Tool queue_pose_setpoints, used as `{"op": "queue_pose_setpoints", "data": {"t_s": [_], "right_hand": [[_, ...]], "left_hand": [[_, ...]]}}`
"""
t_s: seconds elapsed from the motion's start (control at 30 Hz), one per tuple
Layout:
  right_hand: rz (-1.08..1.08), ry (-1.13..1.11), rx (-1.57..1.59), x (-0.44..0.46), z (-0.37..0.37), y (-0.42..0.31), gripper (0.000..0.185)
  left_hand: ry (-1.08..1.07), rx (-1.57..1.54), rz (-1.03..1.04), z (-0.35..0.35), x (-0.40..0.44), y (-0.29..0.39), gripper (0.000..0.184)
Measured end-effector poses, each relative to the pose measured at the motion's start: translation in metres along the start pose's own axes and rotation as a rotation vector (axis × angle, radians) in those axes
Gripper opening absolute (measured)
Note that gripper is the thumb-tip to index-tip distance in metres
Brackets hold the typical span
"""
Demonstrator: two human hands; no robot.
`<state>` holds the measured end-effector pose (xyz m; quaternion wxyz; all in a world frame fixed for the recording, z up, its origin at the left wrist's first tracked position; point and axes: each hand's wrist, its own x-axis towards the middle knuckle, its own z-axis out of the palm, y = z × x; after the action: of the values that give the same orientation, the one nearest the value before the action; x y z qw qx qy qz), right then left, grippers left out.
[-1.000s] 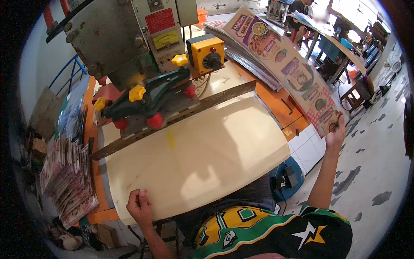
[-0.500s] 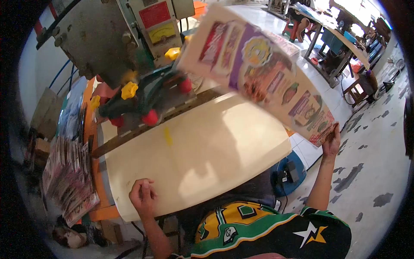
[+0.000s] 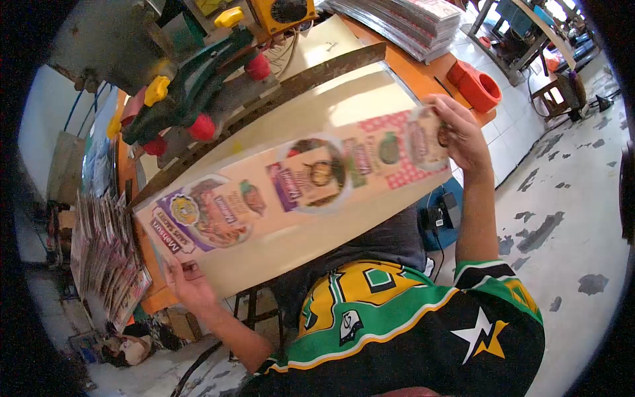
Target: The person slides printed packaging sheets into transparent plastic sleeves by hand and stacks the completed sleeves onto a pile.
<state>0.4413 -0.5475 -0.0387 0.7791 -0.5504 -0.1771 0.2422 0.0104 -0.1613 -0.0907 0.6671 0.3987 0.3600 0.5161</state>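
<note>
A long printed sheet [image 3: 264, 192], peach with food pictures, purple labels and pink checks, stretches slantwise over the cream work surface [image 3: 264, 261]. My right hand [image 3: 463, 135] grips its upper right end. My left hand [image 3: 188, 284] has its fingers at the lower left corner, thumb side against the sheet. The sheet looks slightly blurred, and whether it touches the surface is hard to tell. Just beyond it stands a machine with a dark green bracket [image 3: 198, 92], yellow knobs [image 3: 157, 90] and red round ends [image 3: 202, 128], above a long metal bar [image 3: 317, 73].
A stack of printed sheets [image 3: 417, 26] lies at the far right of the orange table [image 3: 397, 63], near a red tape-dispenser-like object [image 3: 475, 86]. More printed packs [image 3: 109, 258] stand fanned out at the left. A blue stool [image 3: 450, 231] holds a black adapter.
The printed sheet has come down from the raised right side to stretch across the work surface. My left hand has moved left to its corner; my view has shifted too.
</note>
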Motion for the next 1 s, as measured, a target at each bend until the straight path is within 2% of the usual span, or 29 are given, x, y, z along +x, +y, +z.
{"op": "queue_pose_setpoints", "data": {"t_s": [0.07, 0.13, 0.17, 0.27, 0.37, 0.73, 0.8, 0.83, 0.9, 1.0], "right_hand": [[0.015, -0.044, -0.03, 0.016, 0.024, 0.002, 0.034], [0.069, -0.235, -0.122, 0.028, 0.043, 0.006, 0.036], [0.081, -0.25, -0.124, 0.032, 0.054, 0.008, 0.036], [0.011, -0.331, -0.467, 0.047, 0.075, 0.021, 0.033], [0.002, -0.381, -0.456, 0.053, 0.095, 0.03, 0.034], [0.105, -0.212, -0.051, 0.056, 0.099, 0.061, 0.04], [0.183, -0.087, 0.16, 0.043, 0.106, 0.051, 0.044], [0.179, -0.089, 0.16, 0.039, 0.107, 0.047, 0.044], [0.247, -0.126, 0.474, 0.032, 0.112, 0.04, 0.051], [0.212, -0.117, 0.633, 0.026, 0.112, 0.049, 0.056]], "left_hand": [[0.05, 0.049, 0.033, 0.011, -0.005, 0.015, 0.031], [0.114, 0.1, 0.065, 0.004, -0.006, 0.022, 0.031], [0.097, 0.126, 0.081, -0.007, 0.001, 0.026, 0.031], [0.122, 0.173, 0.117, -0.039, 0.015, 0.032, 0.031], [0.169, 0.25, 0.152, -0.052, 0.02, 0.035, 0.029], [0.225, 0.164, 0.202, -0.049, 0.009, 0.029, 0.028], [0.254, 0.156, 0.229, -0.051, 0.008, 0.029, 0.028], [0.256, 0.164, 0.229, -0.052, 0.006, 0.028, 0.028], [0.257, 0.173, 0.227, -0.062, 0.006, 0.028, 0.028], [0.208, 0.299, 0.292, -0.066, 0.006, 0.028, 0.029]]}}
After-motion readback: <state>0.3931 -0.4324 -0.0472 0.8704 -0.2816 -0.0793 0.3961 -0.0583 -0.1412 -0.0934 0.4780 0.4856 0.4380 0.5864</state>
